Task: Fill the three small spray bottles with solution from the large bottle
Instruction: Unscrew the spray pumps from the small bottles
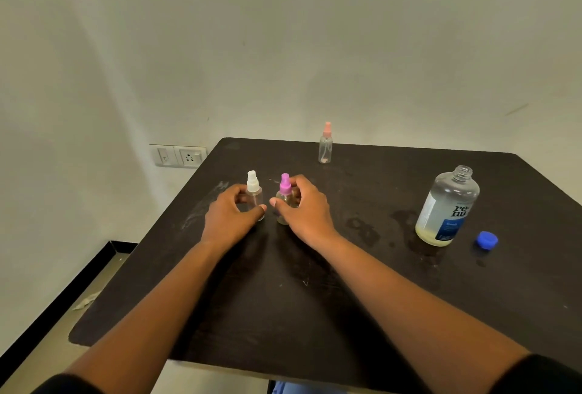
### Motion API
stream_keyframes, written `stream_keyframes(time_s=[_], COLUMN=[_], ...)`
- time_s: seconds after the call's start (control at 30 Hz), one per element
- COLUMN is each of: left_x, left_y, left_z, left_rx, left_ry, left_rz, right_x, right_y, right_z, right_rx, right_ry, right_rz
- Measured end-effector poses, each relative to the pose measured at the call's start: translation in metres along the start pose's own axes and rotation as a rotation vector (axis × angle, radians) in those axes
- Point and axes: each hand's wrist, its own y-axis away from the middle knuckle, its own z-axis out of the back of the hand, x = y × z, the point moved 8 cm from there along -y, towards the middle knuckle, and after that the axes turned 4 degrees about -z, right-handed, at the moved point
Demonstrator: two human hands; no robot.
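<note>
Two small spray bottles stand side by side at the middle of the dark table (315,315). My left hand (231,217) is wrapped around the white-capped bottle (253,185). My right hand (307,209) grips the magenta-capped bottle (285,187), which holds yellowish liquid. A third small bottle with a pale pink cap (325,144) stands alone near the far edge. The large clear bottle (447,207) stands uncapped at the right, with a little yellowish solution at its bottom. Its blue cap (487,240) lies on the table just to its right.
Wet patches (406,226) darken the tabletop left of the large bottle. A wall socket and switch plate (178,155) sit on the wall past the table's left corner. The floor and a black skirting lie to the left.
</note>
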Motion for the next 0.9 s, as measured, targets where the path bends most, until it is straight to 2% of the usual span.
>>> stream_keyframes(time_s=[0.1,0.2,0.3,0.37,0.47,0.6,0.8,0.9], left_x=[-0.003,-0.018,-0.053,-0.084,-0.126,-0.146,-0.126,-0.116], left_y=[0.004,0.011,0.023,0.032,0.037,0.035,0.027,0.022], left_z=[0.007,0.023,0.038,0.037,0.012,-0.051,-0.129,-0.146], left_rx=[-0.031,-0.183,-0.362,-0.396,-0.235,0.068,0.443,0.514], left_ry=[0.018,0.081,0.104,0.131,0.132,-0.140,-0.609,-0.682], left_rz=[-0.009,-0.071,-0.177,-0.289,-0.439,-0.569,-0.505,-0.480], right_x=[0.000,0.001,-0.002,-0.011,-0.033,-0.060,-0.086,-0.094], right_y=[0.002,0.001,-0.007,-0.018,-0.040,-0.066,-0.101,-0.119], right_z=[0.004,0.018,0.044,0.061,0.076,0.082,0.082,0.076], right_rx=[0.015,0.008,-0.085,-0.182,-0.280,-0.273,-0.195,-0.158], right_ry=[-0.044,-0.149,-0.256,-0.275,-0.267,-0.234,-0.150,-0.112], right_rz=[0.017,0.029,-0.006,-0.051,-0.161,-0.272,-0.386,-0.406])
